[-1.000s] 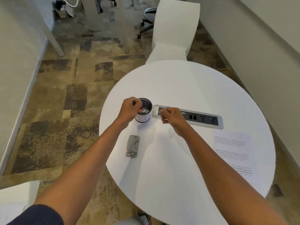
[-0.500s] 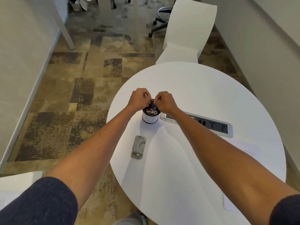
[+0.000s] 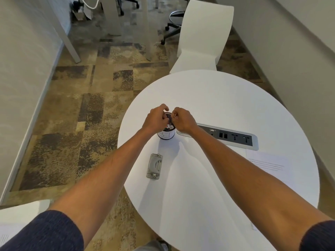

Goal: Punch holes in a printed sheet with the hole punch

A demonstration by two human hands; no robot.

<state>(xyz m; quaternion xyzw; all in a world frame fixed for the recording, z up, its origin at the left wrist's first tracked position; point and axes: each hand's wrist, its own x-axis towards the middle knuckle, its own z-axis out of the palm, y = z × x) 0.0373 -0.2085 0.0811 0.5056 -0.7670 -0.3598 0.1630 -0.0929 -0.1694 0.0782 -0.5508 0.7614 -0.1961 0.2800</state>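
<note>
A grey metal hole punch (image 3: 154,166) lies flat near the left edge of the round white table (image 3: 226,98), with nothing touching it. The printed sheet (image 3: 270,164) rests at the table's right side, partly under my right forearm. My left hand (image 3: 156,120) and my right hand (image 3: 183,120) meet over a small white cup (image 3: 166,135) with a dark inside and small coloured bits in it. Both hands have their fingers curled and pinched together, almost touching each other. Whether anything small is pinched between the fingertips cannot be made out.
A grey power-socket strip (image 3: 233,137) is set into the table right of the cup. A white chair (image 3: 203,42) stands beyond the far edge, with a wall (image 3: 290,51) close on the right. Another white seat corner (image 3: 20,214) shows at lower left.
One second ago my right hand was over the socket strip, apart from the left; it has come left, and both hands now meet above the cup. The view has shifted slightly.
</note>
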